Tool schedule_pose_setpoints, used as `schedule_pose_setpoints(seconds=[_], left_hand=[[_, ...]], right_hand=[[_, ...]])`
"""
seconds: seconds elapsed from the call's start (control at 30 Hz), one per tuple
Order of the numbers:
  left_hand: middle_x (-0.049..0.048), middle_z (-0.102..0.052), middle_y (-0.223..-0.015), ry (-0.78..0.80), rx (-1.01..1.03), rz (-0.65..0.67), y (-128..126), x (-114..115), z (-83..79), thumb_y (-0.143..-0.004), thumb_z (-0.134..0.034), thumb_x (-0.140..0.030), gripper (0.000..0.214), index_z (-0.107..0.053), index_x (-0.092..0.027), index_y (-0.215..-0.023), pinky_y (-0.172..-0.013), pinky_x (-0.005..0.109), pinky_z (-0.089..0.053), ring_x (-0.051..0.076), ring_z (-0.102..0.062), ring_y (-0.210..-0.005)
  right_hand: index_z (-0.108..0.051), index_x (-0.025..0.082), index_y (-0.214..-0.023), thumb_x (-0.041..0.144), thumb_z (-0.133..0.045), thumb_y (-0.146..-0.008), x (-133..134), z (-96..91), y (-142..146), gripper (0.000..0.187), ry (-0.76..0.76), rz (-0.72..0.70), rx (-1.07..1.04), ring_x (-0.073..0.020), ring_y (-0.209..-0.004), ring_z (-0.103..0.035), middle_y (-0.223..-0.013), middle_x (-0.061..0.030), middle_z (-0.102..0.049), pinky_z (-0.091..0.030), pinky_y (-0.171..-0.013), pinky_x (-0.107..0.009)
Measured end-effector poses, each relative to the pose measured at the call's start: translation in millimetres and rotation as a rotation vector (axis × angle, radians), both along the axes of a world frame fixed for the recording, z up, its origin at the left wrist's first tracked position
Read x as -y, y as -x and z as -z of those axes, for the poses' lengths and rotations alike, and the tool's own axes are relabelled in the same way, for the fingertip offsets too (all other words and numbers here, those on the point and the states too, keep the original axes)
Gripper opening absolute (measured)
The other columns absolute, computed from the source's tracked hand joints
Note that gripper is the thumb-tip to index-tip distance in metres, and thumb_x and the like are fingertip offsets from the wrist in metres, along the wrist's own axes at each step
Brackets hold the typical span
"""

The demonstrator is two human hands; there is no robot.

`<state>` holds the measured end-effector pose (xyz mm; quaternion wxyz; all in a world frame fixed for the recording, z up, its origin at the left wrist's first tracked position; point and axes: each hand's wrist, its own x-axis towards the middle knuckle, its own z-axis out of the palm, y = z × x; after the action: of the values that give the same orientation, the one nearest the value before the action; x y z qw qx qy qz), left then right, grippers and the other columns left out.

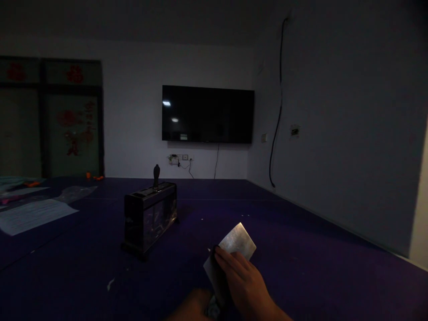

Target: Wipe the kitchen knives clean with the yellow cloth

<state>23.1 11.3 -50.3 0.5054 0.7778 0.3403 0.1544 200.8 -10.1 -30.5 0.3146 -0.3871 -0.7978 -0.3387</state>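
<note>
Low in the middle, a broad, shiny metal blade (239, 240), like that of a cleaver, is tilted up over the table. My right hand (245, 278) is closed across it, fingers together, pressing a dark cloth-like piece (216, 256) against the metal. My left hand (194, 305) is blurred at the bottom edge, closed around the lower end, where the handle is mostly hidden. Ahead to the left stands a black knife block (152, 216) with clear sides. One dark handle (156, 176) sticks up from its top.
The purple-blue tabletop (301, 263) has small white scraps on it. Papers (36, 214) and clear plastic (75, 193) lie at the left, with small orange items (88, 175) farther back. A wall with a hanging black cable (278, 116) borders the right side; a television (207, 114) hangs behind.
</note>
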Motion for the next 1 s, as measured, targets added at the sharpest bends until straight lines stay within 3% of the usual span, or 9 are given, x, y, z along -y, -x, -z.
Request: schedule_pose_setpoints(seconds=[0.13,0.27,0.47,0.7,1.0], left_hand=[[0.0039,-0.059,-0.097,-0.054,0.025,0.027,-9,-7,0.2,-0.082,-0.053,-0.037,0.025,-0.058,-0.017,-0.096,-0.074,0.034,-0.048,0.017,-0.057,-0.085],[-0.0017,-0.062,-0.069,-0.096,0.065,0.055,-11,-10,-0.4,-0.067,-0.068,-0.040,0.023,-0.061,-0.019,-0.070,-0.075,0.030,-0.045,0.019,-0.057,-0.079],[0.0001,-0.061,-0.071,-0.105,0.017,0.062,-8,-17,9.1,-0.062,-0.065,-0.045,0.033,-0.062,-0.015,-0.077,-0.070,0.028,-0.044,0.018,-0.054,-0.076],[-0.0002,-0.060,-0.073,-0.158,-0.045,0.060,-6,-22,14.4,-0.062,-0.064,-0.047,0.044,-0.061,-0.015,-0.093,-0.063,0.023,-0.039,0.016,-0.050,-0.075],[-0.0050,-0.045,-0.060,-0.151,-0.086,-0.002,-6,-23,17.9,-0.062,-0.064,-0.034,0.021,-0.056,-0.015,-0.067,-0.051,0.020,-0.026,0.009,-0.036,-0.060]], right_hand=[[-0.051,0.010,-0.119,-0.002,-0.033,-0.076,-4,3.4,-3,0.049,-0.020,0.026,-0.017,-0.0177,-0.081,-0.057,-0.119,-0.0101,-0.057,-0.054,-0.069,-0.029],[-0.050,0.010,-0.121,-0.001,-0.034,-0.074,-7,6.0,-8,0.051,0.012,0.057,-0.033,-0.0189,-0.084,-0.057,-0.123,-0.0101,-0.054,-0.054,-0.071,-0.031],[-0.048,0.010,-0.124,0.003,-0.039,-0.071,-11,5.0,-19,0.054,0.024,0.119,-0.041,-0.0220,-0.096,-0.055,-0.128,-0.0103,-0.050,-0.051,-0.082,-0.034],[-0.051,0.014,-0.122,0.000,-0.032,-0.076,-14,5.4,-23,0.051,-0.019,0.183,-0.055,-0.0201,-0.100,-0.055,-0.125,-0.0069,-0.053,-0.048,-0.088,-0.032],[-0.052,0.013,-0.120,0.000,-0.029,-0.080,-18,3.2,-26,0.047,0.010,0.169,-0.117,-0.0190,-0.100,-0.056,-0.123,-0.0069,-0.055,-0.050,-0.085,-0.031]])
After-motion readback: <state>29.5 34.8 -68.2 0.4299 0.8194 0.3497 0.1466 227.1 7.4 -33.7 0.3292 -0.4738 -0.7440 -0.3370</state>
